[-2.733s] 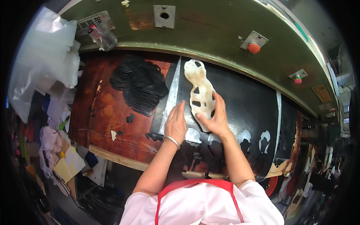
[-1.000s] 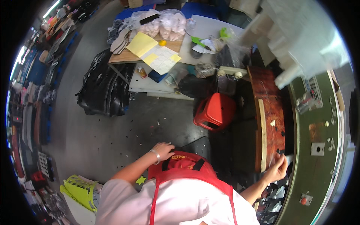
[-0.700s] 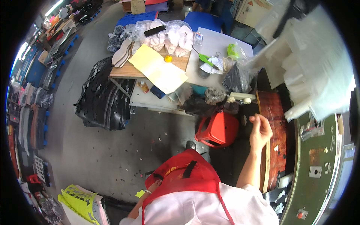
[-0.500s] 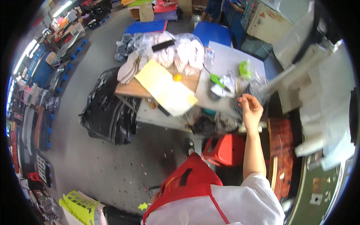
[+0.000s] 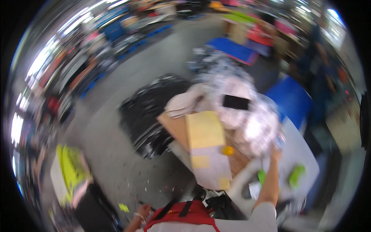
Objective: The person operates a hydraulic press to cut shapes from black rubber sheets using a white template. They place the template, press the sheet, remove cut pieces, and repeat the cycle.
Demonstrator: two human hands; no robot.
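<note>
My right hand (image 5: 276,153) reaches out over the white table top (image 5: 299,150). Its fingertips are at a small clear plastic item with a coloured label (image 5: 280,138); blur hides whether they grip it. Low in the picture my left hand (image 5: 143,211), a band at its wrist, looks curled around a thin dark thing too smeared to name. Between the hands lies a yellow and white sheet (image 5: 208,150) on a wooden board (image 5: 174,129). A small round yellow thing (image 5: 227,150) rests by the sheet's right edge. Beyond it, pale pieces in clear plastic (image 5: 247,127) carry a flat black rectangular object (image 5: 236,102).
Green items (image 5: 296,176) and a white paper piece (image 5: 254,190) lie right of my right forearm or beside it. A black plastic-covered pile (image 5: 154,112) stands on the floor left of the table. Yellow-green sheets (image 5: 71,170) are at lower left. Blue panels (image 5: 288,100) stand beyond the table.
The view has swung to the right and the table shows larger. My right hand has gone from the table's near right edge to the labelled plastic item. My left hand has come into clearer view.
</note>
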